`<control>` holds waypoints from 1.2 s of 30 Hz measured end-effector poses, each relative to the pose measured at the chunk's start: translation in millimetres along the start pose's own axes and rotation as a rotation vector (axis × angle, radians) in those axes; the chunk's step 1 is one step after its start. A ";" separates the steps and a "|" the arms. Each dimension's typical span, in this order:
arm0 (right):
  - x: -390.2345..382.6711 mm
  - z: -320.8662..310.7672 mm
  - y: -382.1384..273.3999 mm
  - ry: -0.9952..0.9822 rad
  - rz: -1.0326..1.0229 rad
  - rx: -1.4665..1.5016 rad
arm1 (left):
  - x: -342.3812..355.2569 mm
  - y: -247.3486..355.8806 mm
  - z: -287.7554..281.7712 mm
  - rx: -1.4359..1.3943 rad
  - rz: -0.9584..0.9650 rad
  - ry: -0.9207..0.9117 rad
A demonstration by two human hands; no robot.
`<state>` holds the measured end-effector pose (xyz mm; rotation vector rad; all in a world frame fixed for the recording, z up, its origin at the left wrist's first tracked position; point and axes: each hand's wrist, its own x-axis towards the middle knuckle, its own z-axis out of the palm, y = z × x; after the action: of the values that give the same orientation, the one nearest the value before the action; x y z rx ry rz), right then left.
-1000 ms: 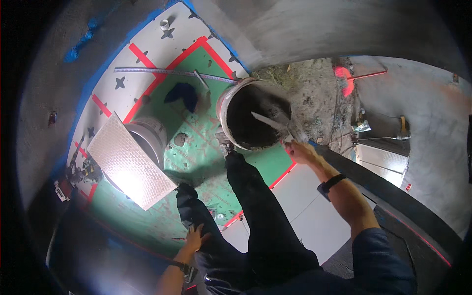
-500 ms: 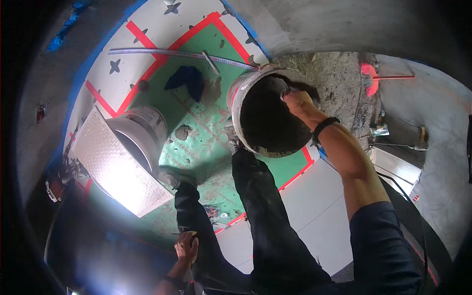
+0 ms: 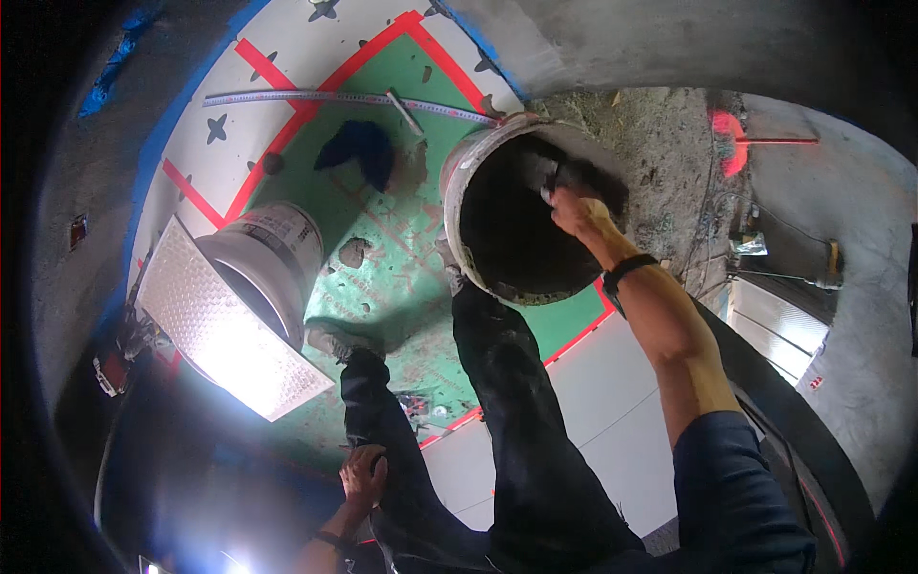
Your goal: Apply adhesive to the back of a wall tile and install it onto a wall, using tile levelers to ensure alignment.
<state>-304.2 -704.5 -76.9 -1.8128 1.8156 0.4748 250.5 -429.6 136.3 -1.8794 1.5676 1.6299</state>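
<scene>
My right hand point(image 3: 578, 212) reaches into a large, dirty bucket point(image 3: 453, 196) and is closed around the handle of a trowel point(image 3: 538, 172). Dark, grainy-looking material point(image 3: 512, 234) lies inside the bucket, and the trowel's blade is blurred against it. My left hand point(image 3: 363, 475) rests on my left leg near the knee, fingers laid over the dark trousers, with no object seen in it. My feet stand on the green floor sheet point(image 3: 402, 325), one of them right beside the bucket.
A second bucket point(image 3: 287, 237) stands at left, with a bright textured panel point(image 3: 225, 320) leaning across its mouth. Beyond lie a tape measure point(image 3: 354, 98), a small rod point(image 3: 404, 113) and a dark blue cloth point(image 3: 359, 153). A red broom point(image 3: 734, 143) is at far right.
My right hand and the trowel have shifted slightly down inside the bucket, and the blade has swung. My left hand stays on my leg. The whole view has moved a little.
</scene>
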 end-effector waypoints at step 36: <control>-240.6 -139.1 -99.3 -0.087 0.100 0.809 | -26.1 -34.4 23.6 -0.045 0.038 -0.019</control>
<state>-230.9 -596.0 187.5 -1.1279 1.6893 -0.1482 267.9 -383.7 132.9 -1.8609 1.5817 1.7073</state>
